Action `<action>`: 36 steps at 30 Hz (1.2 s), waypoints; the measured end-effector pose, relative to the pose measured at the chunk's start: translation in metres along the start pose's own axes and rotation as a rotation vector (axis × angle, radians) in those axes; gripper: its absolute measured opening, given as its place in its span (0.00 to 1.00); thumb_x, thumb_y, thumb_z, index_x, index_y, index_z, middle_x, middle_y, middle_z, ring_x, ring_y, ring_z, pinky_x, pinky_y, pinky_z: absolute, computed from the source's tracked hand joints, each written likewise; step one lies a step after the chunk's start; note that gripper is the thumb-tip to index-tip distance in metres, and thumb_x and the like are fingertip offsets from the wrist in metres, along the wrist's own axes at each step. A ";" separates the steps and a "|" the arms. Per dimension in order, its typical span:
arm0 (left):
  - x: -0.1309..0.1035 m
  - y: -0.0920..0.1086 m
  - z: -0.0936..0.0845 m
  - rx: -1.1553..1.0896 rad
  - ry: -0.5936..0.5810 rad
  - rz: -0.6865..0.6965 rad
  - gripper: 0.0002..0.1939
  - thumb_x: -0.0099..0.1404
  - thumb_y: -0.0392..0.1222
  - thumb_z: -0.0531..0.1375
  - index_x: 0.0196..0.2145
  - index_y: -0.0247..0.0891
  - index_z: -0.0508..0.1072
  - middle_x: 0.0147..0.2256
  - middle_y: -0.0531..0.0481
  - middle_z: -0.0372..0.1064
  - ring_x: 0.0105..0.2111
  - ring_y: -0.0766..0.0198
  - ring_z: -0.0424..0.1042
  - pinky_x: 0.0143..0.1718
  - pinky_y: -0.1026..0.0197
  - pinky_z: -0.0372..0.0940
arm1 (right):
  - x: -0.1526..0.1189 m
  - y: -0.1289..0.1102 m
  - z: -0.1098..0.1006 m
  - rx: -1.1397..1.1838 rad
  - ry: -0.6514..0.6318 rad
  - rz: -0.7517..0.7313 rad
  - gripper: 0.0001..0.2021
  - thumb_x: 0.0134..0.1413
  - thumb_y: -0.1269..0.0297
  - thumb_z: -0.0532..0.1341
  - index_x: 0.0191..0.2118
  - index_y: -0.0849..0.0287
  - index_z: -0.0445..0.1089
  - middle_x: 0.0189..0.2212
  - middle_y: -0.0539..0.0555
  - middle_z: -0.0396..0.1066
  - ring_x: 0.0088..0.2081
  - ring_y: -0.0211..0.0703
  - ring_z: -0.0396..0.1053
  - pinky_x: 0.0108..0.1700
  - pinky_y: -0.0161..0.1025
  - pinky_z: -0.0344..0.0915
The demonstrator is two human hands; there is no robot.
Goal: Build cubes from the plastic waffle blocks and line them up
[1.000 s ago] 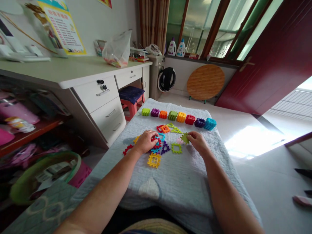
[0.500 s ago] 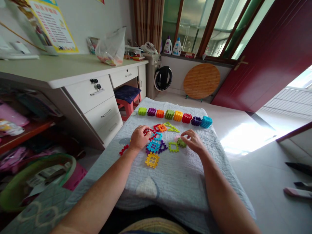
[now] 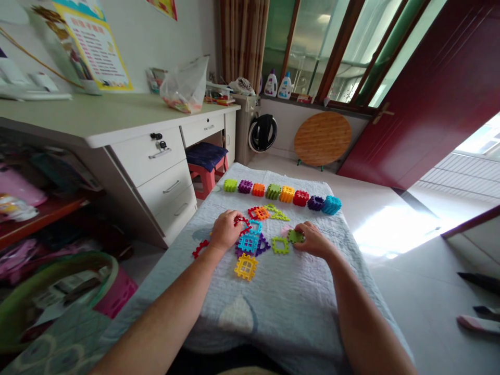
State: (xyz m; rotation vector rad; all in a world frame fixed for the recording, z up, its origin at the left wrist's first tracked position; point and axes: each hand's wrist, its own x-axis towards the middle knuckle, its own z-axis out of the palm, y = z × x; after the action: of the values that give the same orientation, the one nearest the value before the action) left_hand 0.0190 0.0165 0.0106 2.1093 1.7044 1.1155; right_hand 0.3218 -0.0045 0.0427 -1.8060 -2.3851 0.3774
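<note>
My left hand (image 3: 226, 229) is closed at the edge of a red piece (image 3: 245, 225), its fingertips on it. My right hand (image 3: 312, 239) pinches a green piece (image 3: 296, 236) at its right edge. Just left of that lies a light green square frame (image 3: 280, 245). Between my hands are blue window pieces (image 3: 248, 242), a purple triangle (image 3: 263, 244) and, nearer me, a yellow window piece (image 3: 246, 267). Farther off lie an orange piece (image 3: 259, 213) and a light green triangle (image 3: 276, 212). Another red piece (image 3: 200, 248) lies left of my left wrist.
Several coloured blocks, among them a red one (image 3: 300, 198) and a light blue one (image 3: 332, 204), form a row across the far part of the cloth-covered table (image 3: 289, 302). A white desk (image 3: 97, 117) stands at the left, with a stool (image 3: 207, 156) beside it.
My right hand has closed on the green piece, whose face now shows flatter. My left hand stays at the red piece. The whole view has shifted slightly, with the scene lower in the picture.
</note>
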 end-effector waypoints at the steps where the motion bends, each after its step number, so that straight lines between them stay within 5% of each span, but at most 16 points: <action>1: 0.000 0.000 0.000 0.007 -0.007 0.002 0.09 0.57 0.31 0.55 0.35 0.38 0.72 0.35 0.48 0.71 0.38 0.60 0.70 0.43 0.59 0.65 | 0.003 0.000 -0.004 -0.017 0.002 -0.001 0.17 0.41 0.67 0.64 0.42 0.63 0.70 0.38 0.57 0.65 0.40 0.46 0.64 0.45 0.40 0.61; 9: -0.001 0.009 0.003 0.000 -0.033 0.010 0.09 0.58 0.31 0.56 0.35 0.38 0.72 0.35 0.47 0.71 0.39 0.58 0.69 0.45 0.56 0.64 | 0.080 -0.020 -0.056 -0.128 0.210 -0.027 0.23 0.44 0.62 0.63 0.50 0.58 0.68 0.46 0.60 0.64 0.46 0.53 0.60 0.47 0.45 0.57; 17: -0.003 0.014 0.001 -0.020 -0.030 -0.022 0.08 0.58 0.31 0.56 0.35 0.38 0.72 0.36 0.47 0.72 0.40 0.57 0.70 0.46 0.55 0.63 | 0.166 -0.037 -0.056 -0.197 0.174 0.092 0.25 0.46 0.60 0.62 0.53 0.52 0.69 0.51 0.59 0.64 0.51 0.57 0.58 0.46 0.46 0.57; 24: -0.001 0.015 0.000 -0.041 -0.050 -0.031 0.09 0.58 0.32 0.56 0.36 0.38 0.72 0.37 0.46 0.72 0.41 0.57 0.70 0.47 0.55 0.63 | 0.188 -0.031 -0.047 -0.280 0.053 0.123 0.26 0.45 0.59 0.63 0.54 0.54 0.67 0.52 0.62 0.63 0.53 0.61 0.57 0.48 0.49 0.58; 31: -0.001 0.017 -0.002 -0.062 -0.063 -0.021 0.09 0.58 0.32 0.55 0.36 0.38 0.72 0.36 0.47 0.71 0.41 0.57 0.69 0.47 0.55 0.63 | 0.199 -0.028 -0.041 -0.321 0.014 0.063 0.41 0.40 0.54 0.66 0.62 0.58 0.56 0.55 0.63 0.64 0.55 0.63 0.56 0.51 0.50 0.55; 36: 0.000 0.015 -0.002 -0.069 -0.062 -0.020 0.09 0.58 0.32 0.55 0.36 0.38 0.72 0.36 0.47 0.71 0.41 0.57 0.69 0.47 0.55 0.62 | 0.207 -0.029 -0.038 -0.381 -0.035 0.059 0.32 0.41 0.58 0.66 0.56 0.55 0.65 0.49 0.60 0.71 0.52 0.61 0.61 0.49 0.49 0.55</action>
State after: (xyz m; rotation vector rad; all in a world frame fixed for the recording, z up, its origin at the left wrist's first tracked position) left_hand 0.0292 0.0108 0.0208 2.0586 1.6322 1.0752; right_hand 0.2465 0.1912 0.0774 -2.0362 -2.5700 -0.0475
